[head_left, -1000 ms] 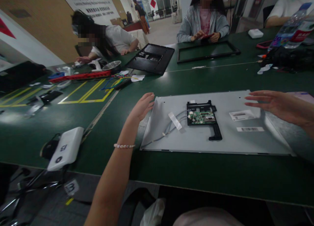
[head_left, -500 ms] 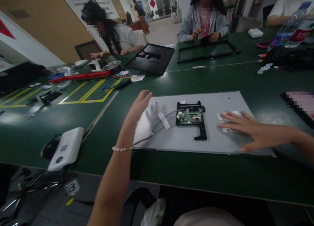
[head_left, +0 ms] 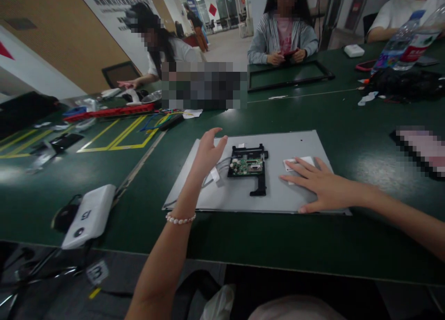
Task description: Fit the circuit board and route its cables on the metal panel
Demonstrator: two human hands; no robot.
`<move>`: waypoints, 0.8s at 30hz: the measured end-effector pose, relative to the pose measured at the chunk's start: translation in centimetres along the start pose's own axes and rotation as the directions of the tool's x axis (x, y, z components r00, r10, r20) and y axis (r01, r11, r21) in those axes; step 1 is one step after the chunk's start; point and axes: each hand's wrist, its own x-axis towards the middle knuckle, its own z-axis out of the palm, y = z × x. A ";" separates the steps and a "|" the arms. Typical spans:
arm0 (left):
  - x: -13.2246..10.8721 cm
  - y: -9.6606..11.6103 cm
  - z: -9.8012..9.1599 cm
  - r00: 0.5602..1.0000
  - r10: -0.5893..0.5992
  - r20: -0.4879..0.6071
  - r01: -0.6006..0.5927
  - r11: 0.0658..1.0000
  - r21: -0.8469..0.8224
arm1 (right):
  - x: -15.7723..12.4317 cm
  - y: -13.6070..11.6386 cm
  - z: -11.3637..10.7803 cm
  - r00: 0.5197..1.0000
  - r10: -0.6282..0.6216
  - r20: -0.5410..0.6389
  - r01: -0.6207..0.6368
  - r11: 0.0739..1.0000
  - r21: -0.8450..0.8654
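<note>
A flat grey metal-backed display panel (head_left: 278, 197) lies on the green table in front of me. On its middle sits a green circuit board (head_left: 247, 166) in a black plastic bracket (head_left: 257, 185), with thin grey cables (head_left: 224, 162) and a white tape strip (head_left: 216, 175) to its left. My right hand (head_left: 318, 183) is spread on the panel's right part, partly covering a white label (head_left: 306, 164). Over the panel's left part is my left hand (head_left: 210, 151), thumb and fingers apart and nothing in them. Whether it touches the panel I cannot tell.
A black rectangular frame (head_left: 292, 81) lies across the table. At left are a white box-shaped device (head_left: 91, 216) and a red strip with wires (head_left: 111, 112). A phone (head_left: 422, 148) and bottles (head_left: 413, 49) are at right. Several people sit opposite.
The panel has shifted left in view, with my right hand along on it. My left hand has moved inward over the panel, nearer the circuit board.
</note>
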 end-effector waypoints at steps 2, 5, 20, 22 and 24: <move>0.0 -0.1 0.2 0.999 0.028 -0.020 -0.027 0.998 0.051 | 1.9 -1.2 0.1 1.000 -0.019 -0.010 0.019 1.000 0.017; -0.2 -0.3 0.2 1.000 -0.009 0.014 0.006 0.986 0.169 | 4.8 -2.9 0.3 0.998 -0.047 -0.038 0.049 0.998 0.039; 0.1 -6.8 -0.2 0.850 -0.525 0.038 0.397 0.686 0.610 | 15.4 -9.5 1.2 0.982 -0.100 -0.160 0.111 0.992 0.063; 0.6 -7.4 0.0 0.862 -0.505 0.032 0.383 0.692 0.611 | 15.5 -9.5 1.4 0.979 -0.110 -0.171 0.122 0.991 0.062; 1.7 -8.1 0.2 0.876 -0.482 0.016 0.377 0.705 0.601 | 15.5 -9.5 1.4 0.976 -0.121 -0.178 0.134 0.989 0.059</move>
